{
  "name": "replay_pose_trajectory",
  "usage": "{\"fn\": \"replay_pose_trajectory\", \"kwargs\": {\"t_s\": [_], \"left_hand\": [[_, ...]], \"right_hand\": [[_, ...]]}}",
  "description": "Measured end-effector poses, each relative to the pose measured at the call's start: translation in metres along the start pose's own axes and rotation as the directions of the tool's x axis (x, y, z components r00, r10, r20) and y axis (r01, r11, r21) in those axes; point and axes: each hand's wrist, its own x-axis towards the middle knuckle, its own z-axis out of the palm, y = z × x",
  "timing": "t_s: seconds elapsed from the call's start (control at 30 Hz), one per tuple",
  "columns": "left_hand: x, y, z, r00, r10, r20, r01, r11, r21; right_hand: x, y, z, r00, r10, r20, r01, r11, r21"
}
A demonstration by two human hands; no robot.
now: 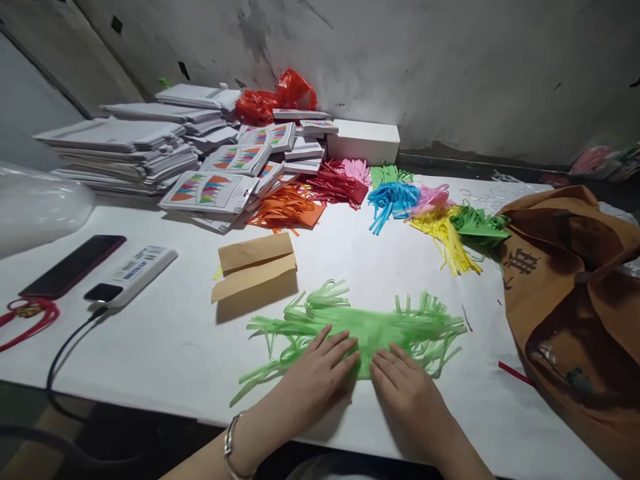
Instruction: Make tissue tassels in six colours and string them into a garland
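Both hands are laid palm down on a light-green tissue-paper sheet with fringed ends [379, 327], which is spread at the near side of a white table [180, 360]. By the left hand [325, 363] the sheet is touched left of its middle, the fingers stretched out, slightly parted and pointed ahead and inward. The right hand [401, 379] is angled inward opposite it, its fingers held closer together, and a narrow stretch of green paper is left between the two. Thumbs and palms are hidden, so whether the near edge is pinched beneath them cannot be told. Both forearms are cut off by the bottom edge; around the left wrist a silver-coloured metal bracelet [229, 441] is worn. The fringe strips are overlapped and cannot be counted. Beside a folded tan paper piece [256, 253], only a sliver of yellow is left visible. A brown cloth bag [525, 307] is cut off at the right, its dark printed characters partly lost in creases, and bulging clear plastic wrapping [40, 207] is cut off at the left. Farther back, coloured paper tassel bundles [393, 199] are overlapped and hard to separate.
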Motion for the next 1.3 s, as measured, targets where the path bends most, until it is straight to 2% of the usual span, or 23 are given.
{"fn": "replay_pose_trajectory", "kwargs": {"t_s": [0.17,0.33,0.53,0.63,0.8,0.87,0.93,1.03,1.13,1.2,1.3], "left_hand": [[-0.005,0.004,0.003,0.999,-0.01,-0.043,0.005,0.995,-0.102],[-0.008,0.009,0.004,0.991,-0.073,-0.11,0.058,0.989,-0.136],[-0.002,0.008,0.002,0.996,-0.085,-0.03,0.081,0.989,-0.127],[0.0,0.008,0.0,0.996,-0.084,-0.021,0.081,0.991,-0.103],[0.001,0.008,-0.004,0.997,-0.081,-0.012,0.079,0.99,-0.113],[0.0,0.008,-0.004,0.997,-0.083,-0.012,0.08,0.988,-0.131],[0.0,0.009,-0.003,0.996,-0.082,-0.017,0.079,0.986,-0.144],[0.0,0.011,0.0,0.995,-0.09,-0.034,0.084,0.986,-0.143],[0.0,0.013,0.004,0.993,-0.108,-0.048,0.101,0.986,-0.13],[0.0,0.014,0.005,0.992,-0.118,-0.045,0.111,0.986,-0.126],[0.0,0.015,0.005,0.992,-0.118,-0.034,0.113,0.986,-0.123]], "right_hand": [[-0.011,0.003,-0.005,0.995,0.098,-0.008,-0.096,0.983,0.157],[-0.012,-0.005,-0.006,0.99,0.138,0.0,-0.135,0.967,0.217],[-0.006,-0.001,-0.003,0.986,0.152,0.067,-0.162,0.971,0.175],[-0.004,0.003,-0.005,0.978,0.201,0.058,-0.209,0.943,0.26],[-0.004,0.003,-0.012,0.956,0.259,0.139,-0.293,0.884,0.363],[-0.004,0.001,-0.014,0.957,0.264,0.12,-0.29,0.889,0.355],[-0.004,0.0,-0.015,0.964,0.259,0.052,-0.262,0.913,0.312],[-0.004,-0.003,-0.013,0.982,0.187,-0.032,-0.177,0.962,0.207],[-0.006,-0.004,-0.012,0.992,0.124,-0.03,-0.118,0.978,0.172],[-0.006,-0.004,-0.012,0.987,0.157,-0.016,-0.15,0.967,0.208],[-0.007,-0.005,-0.013,0.96,0.279,0.027,-0.274,0.917,0.288]]}}
